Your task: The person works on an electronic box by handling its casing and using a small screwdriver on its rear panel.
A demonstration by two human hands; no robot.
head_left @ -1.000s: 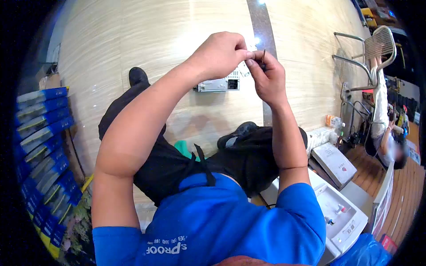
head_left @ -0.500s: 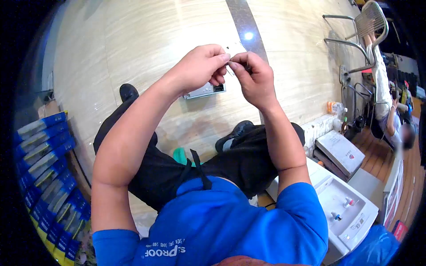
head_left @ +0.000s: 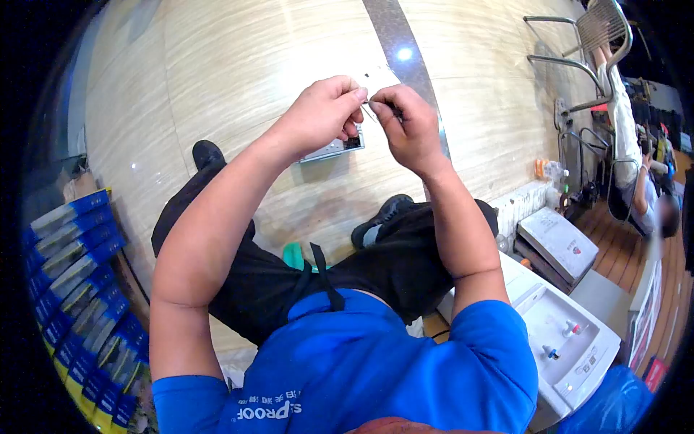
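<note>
My left hand [head_left: 325, 112] and my right hand [head_left: 413, 134] are raised in front of me, fingertips nearly meeting. Each pinches thumb against finger. A thin, wire-like piece [head_left: 367, 105] shows between the fingertips, too small to name. Something dark lies partly hidden in the curl of my right fingers. Below my left hand, a light grey metal box [head_left: 329, 152] with a dark inside section sits on the floor, partly covered by the hand. A white flat piece [head_left: 383, 74] lies just beyond the fingertips.
Blue and yellow packages [head_left: 76, 275] are stacked at the left. To the right are a white water dispenser [head_left: 600, 343] with two taps, a white box [head_left: 557, 242], bottles [head_left: 551, 171] and a metal chair [head_left: 603, 32]. Another person [head_left: 640, 195] is at the far right.
My fingertips have drawn slightly apart, so the thin piece between them shows more. The view has shifted a little; both hands stay over nearly the same spot.
</note>
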